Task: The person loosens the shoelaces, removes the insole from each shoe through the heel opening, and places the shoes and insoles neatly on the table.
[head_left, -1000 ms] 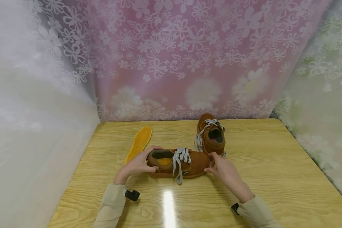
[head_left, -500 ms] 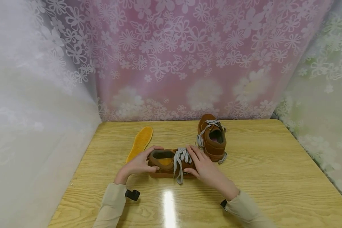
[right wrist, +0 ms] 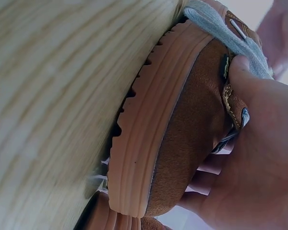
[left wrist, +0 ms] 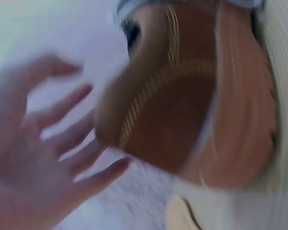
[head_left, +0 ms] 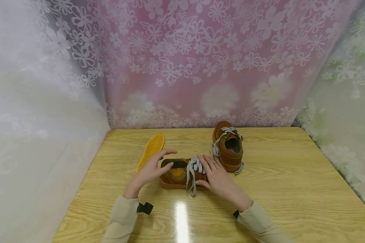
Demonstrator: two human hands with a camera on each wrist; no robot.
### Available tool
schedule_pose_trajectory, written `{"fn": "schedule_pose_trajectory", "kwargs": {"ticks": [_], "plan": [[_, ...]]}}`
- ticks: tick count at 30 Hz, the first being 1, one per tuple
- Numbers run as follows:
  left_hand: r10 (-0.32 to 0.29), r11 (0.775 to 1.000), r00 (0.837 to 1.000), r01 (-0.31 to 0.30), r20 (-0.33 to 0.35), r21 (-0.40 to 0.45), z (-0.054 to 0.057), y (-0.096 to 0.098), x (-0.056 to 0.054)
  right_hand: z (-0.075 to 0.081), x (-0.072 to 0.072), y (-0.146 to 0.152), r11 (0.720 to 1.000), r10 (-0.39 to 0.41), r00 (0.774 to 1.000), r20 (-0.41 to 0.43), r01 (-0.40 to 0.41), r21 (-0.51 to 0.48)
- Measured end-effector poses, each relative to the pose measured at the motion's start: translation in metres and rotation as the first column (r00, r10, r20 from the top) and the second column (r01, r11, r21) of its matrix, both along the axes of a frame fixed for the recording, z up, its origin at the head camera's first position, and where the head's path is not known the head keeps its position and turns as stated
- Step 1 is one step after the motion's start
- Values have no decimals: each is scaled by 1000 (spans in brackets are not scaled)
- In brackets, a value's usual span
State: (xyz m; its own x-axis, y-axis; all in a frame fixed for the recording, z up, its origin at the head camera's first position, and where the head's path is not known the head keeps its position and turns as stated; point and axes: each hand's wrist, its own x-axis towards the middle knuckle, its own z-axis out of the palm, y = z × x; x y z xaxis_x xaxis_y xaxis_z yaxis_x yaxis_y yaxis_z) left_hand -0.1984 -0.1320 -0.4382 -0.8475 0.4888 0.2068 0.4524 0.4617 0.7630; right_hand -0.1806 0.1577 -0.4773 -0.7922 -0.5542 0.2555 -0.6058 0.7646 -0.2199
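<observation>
Brown suede lace-up shoe (head_left: 182, 182) sits sole-down on a wood-grain tabletop (head_left: 276, 168), toe to the right, under two bare hands. A person's left hand (head_left: 150, 170) has fingers spread at the heel end, thumb over the opening and index finger past the far rim; contact with the heel cannot be told. The right hand (head_left: 220, 180) holds the front, thumb near the eyelets and the other fingers reaching over to the far side.

Inside the opening shows a yellow insole (head_left: 177, 172); grey laces (head_left: 192, 177) trail down the near side. Judging by the hands, the step is steadying the shoe while the left works about its opening. Reaching the insole would call for drawing those spread fingers narrow, with the front kept firm.

Behind the left hand, partly covered, lies a loose yellow insole (head_left: 154, 148). A second brown shoe (head_left: 231, 157) stands just beyond the right hand, leaving little space past the toe. Bare wood runs widest to the right and toward the person; the table's back edge meets a pink floral curtain (head_left: 185, 67).
</observation>
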Motion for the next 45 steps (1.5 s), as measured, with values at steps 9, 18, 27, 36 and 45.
{"fn": "schedule_pose_trajectory", "kwargs": {"ticks": [9,18,27,36,45], "plan": [[86,954,978,-136,-191,-268,17,51,13,0,0,1,1000,4,1000,1,-4,-23],[153,929,957,-224,-245,-294,10,67,16,-2,-1,1,1000,23,998,-61,-23,5],[143,939,953,-216,-267,-267,13,60,13,-4,-1,-1,1000,5,998,-67,-6,-11],[144,934,950,-223,-278,-279,16,53,11,-7,-2,0,1000,1,994,-111,-2,-7],[142,971,948,-190,-285,-148,32,46,17,-7,-1,0,1000,-6,996,-94,5,-5]]}}
